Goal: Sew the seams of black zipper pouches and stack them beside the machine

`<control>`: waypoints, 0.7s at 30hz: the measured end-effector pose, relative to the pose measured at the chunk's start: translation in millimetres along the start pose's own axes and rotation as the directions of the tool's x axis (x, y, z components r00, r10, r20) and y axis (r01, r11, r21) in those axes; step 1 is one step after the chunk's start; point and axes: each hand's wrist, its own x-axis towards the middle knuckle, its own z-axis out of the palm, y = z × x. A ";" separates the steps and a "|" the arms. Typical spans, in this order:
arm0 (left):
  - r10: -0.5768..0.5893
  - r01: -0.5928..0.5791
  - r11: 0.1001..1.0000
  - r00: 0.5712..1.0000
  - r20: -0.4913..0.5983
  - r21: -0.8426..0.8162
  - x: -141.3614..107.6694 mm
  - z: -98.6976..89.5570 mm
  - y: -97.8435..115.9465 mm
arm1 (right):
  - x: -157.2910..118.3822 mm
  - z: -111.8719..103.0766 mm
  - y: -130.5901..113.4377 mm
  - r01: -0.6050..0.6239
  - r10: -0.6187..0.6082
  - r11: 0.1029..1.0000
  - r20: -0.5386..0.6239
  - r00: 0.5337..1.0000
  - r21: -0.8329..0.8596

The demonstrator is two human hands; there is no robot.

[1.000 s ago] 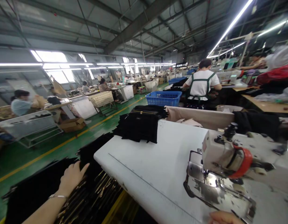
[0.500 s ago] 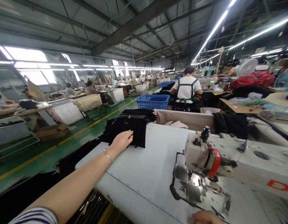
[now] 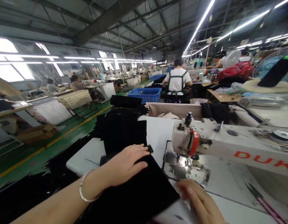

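Black fabric (image 3: 139,186) stretches from the back left of the white sewing table (image 3: 155,127) to its front edge. My left hand (image 3: 132,160), with a bracelet at the wrist, lies on the cloth with its fingers stretched out. At the fabric's right corner is my right hand (image 3: 197,199), its fingers curled and blurred, near the front of the sewing machine (image 3: 186,137). What the right fingers hold, if anything, cannot be made out. The machine's metal plate (image 3: 186,168) is just beyond that hand.
Scissors (image 3: 262,202) lie at the right on the table. Behind it stand a cloth-lined bin (image 3: 176,109) and a blue basket (image 3: 146,93). A person (image 3: 178,77) in a white shirt sits farther back. More black cloth (image 3: 53,174) hangs at the left.
The black fabric has come toward me across the table, with my left hand on it. My right hand has moved further into view at the fabric's corner. The view has turned right.
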 end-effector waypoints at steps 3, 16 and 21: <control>-0.145 0.146 0.985 0.989 -0.025 0.093 -3.3 71.2 -11.1 | 1.6 5.8 -5.3 0.072 -0.066 0.987 0.047 0.997 -0.143; -0.109 0.114 0.991 0.992 -0.068 0.073 2.1 102.5 35.2 | 4.1 20.1 -19.8 0.085 -0.043 0.921 0.116 0.992 -0.381; -0.112 0.116 0.993 0.990 -0.082 0.037 2.6 101.7 41.1 | 8.0 26.3 -28.5 0.009 0.032 0.901 0.086 0.996 -0.435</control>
